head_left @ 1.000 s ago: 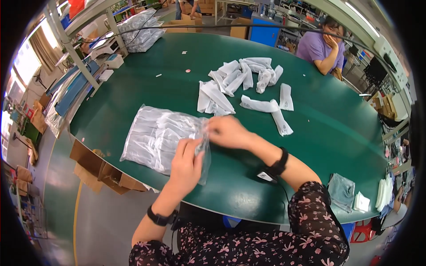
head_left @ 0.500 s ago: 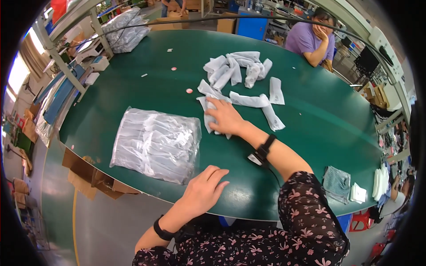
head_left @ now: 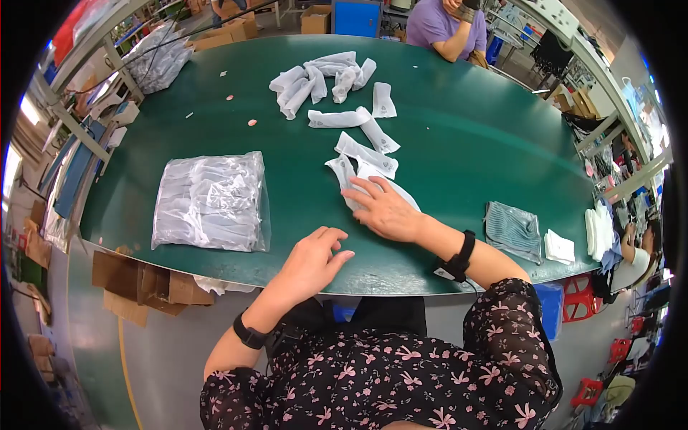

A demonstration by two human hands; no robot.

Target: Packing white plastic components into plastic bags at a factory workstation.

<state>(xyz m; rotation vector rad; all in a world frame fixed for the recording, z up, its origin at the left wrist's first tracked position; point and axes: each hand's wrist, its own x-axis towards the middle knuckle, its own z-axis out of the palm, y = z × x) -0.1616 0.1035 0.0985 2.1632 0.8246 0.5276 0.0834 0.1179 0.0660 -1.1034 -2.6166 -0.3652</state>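
My right hand (head_left: 387, 209) lies with spread fingers over a few frosted white plastic-wrapped packets on the table. One long packet (head_left: 367, 156) shows beyond the fingertips, and another (head_left: 340, 174) sticks out at their left. Part of the lowest one is hidden under the palm. My left hand (head_left: 308, 259) hovers by the table's near edge, thumb apart from loosely bent fingers, holding nothing. To its left lies a large clear bag (head_left: 209, 204) filled with rows of similar white packets.
Farther off lie a packet pile (head_left: 315, 80) and several loose packets (head_left: 337, 119) on the green table (head_left: 459, 136). A striped grey bagged item (head_left: 512, 231) and folded white pieces (head_left: 559, 247) lie at right. Someone in purple (head_left: 437, 32) sits across. Cardboard boxes (head_left: 143, 283) stand below the left edge.
My right hand has slid the packets under it rightward and nearer to me, away from the loose ones. The head view has shifted. My left hand still holds nothing.
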